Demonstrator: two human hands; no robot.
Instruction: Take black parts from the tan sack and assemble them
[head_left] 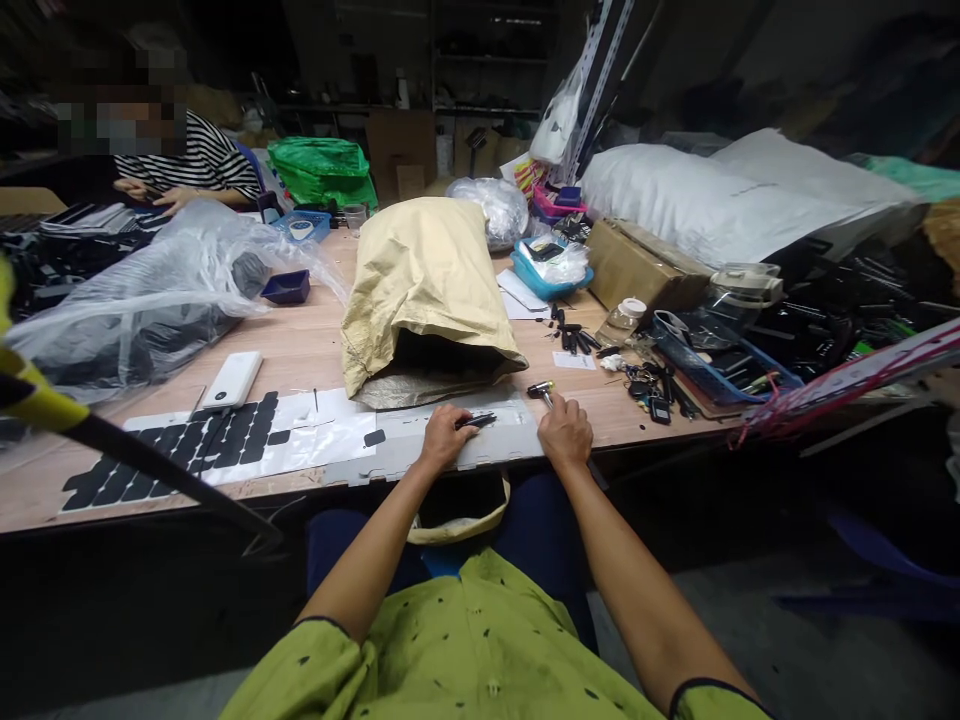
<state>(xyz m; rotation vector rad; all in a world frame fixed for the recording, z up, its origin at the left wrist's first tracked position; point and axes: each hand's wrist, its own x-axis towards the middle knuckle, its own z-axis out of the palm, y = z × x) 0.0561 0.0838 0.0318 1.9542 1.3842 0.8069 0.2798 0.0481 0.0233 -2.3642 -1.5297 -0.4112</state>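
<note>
Though open-mouthed, sack behind left hand

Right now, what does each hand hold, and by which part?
Left hand pinches a small black strip by one end; right hand grips a small tool by its shaft, handle free.

Both my bare forearms reach forward and draw in toward each other, elbows wider apart than the wrists. My bare left hand lies palm down, knuckles up, with the fingers curled and pinched together, pointing to the right. My bare right hand sits near it, its back turned up, fingers folded tight under, wrist straight.
</note>
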